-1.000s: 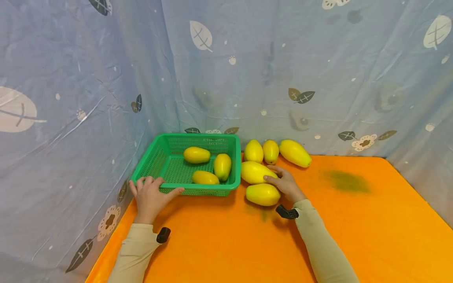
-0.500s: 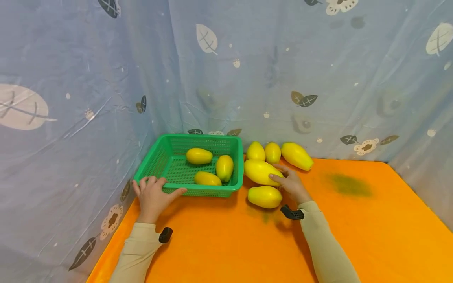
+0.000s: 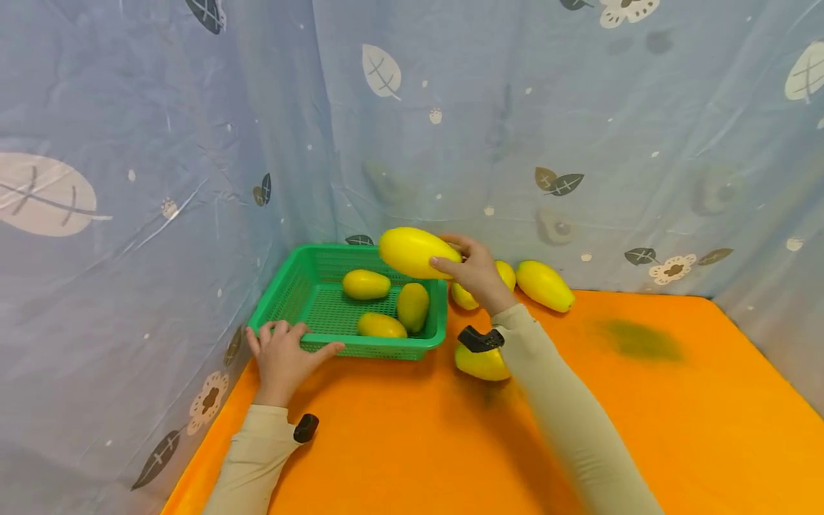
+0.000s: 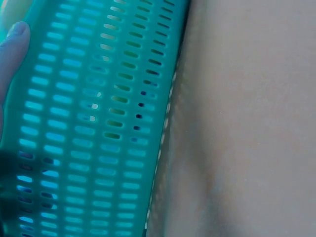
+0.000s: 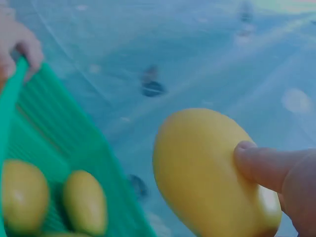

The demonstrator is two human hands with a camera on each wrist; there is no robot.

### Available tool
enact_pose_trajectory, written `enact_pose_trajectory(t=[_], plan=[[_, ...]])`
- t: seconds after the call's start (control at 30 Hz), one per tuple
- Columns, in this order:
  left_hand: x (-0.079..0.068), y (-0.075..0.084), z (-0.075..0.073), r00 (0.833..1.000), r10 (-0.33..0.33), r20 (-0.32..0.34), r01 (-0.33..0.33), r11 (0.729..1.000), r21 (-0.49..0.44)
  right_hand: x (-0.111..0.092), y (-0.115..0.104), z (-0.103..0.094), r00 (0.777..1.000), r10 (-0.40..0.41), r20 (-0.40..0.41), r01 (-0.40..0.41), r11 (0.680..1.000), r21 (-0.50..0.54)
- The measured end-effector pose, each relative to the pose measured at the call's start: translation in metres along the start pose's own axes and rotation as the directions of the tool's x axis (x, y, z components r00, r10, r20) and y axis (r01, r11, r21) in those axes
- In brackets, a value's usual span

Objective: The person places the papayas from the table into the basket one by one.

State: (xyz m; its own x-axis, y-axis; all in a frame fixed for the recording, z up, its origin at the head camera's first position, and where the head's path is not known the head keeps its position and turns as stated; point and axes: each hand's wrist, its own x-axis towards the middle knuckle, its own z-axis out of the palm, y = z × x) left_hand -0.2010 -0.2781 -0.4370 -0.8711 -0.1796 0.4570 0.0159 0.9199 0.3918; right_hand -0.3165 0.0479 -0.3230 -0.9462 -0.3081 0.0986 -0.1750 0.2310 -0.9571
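The right hand (image 3: 475, 270) grips a smooth yellow oval mango-shaped fruit (image 3: 417, 252), thumb on the near side and fingers wrapped over the far side, so that the load sits across the palm rather than at the fingertips. The fruit is clear of the table, held lengthwise above the right rear corner of the green perforated plastic basket (image 3: 278, 297). In the right wrist view the thumb (image 5: 261, 165) presses into the skin of the fruit (image 5: 210, 170), with the basket wall (image 5: 15, 98) below and to the left.

The left hand (image 3: 283, 357) holds the basket's near rim, fingers hooked over the edge and thumb lying along the outer wall; judged from this grip, it braces the light basket against sliding. The left wrist view shows one fingertip (image 4: 14, 42) against the slotted wall (image 4: 98, 123).

Three yellow fruits (image 3: 412, 306) lie on the basket floor, loosely grouped toward the right, leaving bare floor at the left.

On the orange table surface (image 3: 644, 429), one yellow fruit (image 3: 479, 363) lies just right of the basket, partly hidden by the right forearm. More yellow fruits (image 3: 544, 285) lie behind it against the blue leaf-printed cloth backdrop (image 3: 579, 107), where they cannot roll further back. A dark greenish stain (image 3: 637, 340) marks the table well to the right.
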Motion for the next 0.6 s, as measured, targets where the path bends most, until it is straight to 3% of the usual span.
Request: enact_pose_trajectory(t=[0.13,0.3,0.47,0.6], plan=[[-0.002,0.001,0.003,1.000,-0.008,0.009,0.008,1.000,0.002,0.013,-0.001,0.048,0.999,0.024,0.034,-0.020,0.995,-0.099],[-0.003,0.004,0.006,0.999,-0.016,0.029,0.016,1.000,-0.003,0.017,0.023,0.091,0.997,0.071,0.012,-0.065,0.957,-0.283],[-0.001,0.004,0.003,0.999,-0.017,0.041,0.017,1.000,-0.009,0.018,0.039,0.107,0.995,0.090,-0.037,-0.097,0.948,-0.302],[0.001,0.000,0.000,0.999,-0.020,0.034,0.021,1.000,-0.013,0.021,0.040,0.111,0.993,0.120,-0.015,-0.119,0.945,-0.304]])
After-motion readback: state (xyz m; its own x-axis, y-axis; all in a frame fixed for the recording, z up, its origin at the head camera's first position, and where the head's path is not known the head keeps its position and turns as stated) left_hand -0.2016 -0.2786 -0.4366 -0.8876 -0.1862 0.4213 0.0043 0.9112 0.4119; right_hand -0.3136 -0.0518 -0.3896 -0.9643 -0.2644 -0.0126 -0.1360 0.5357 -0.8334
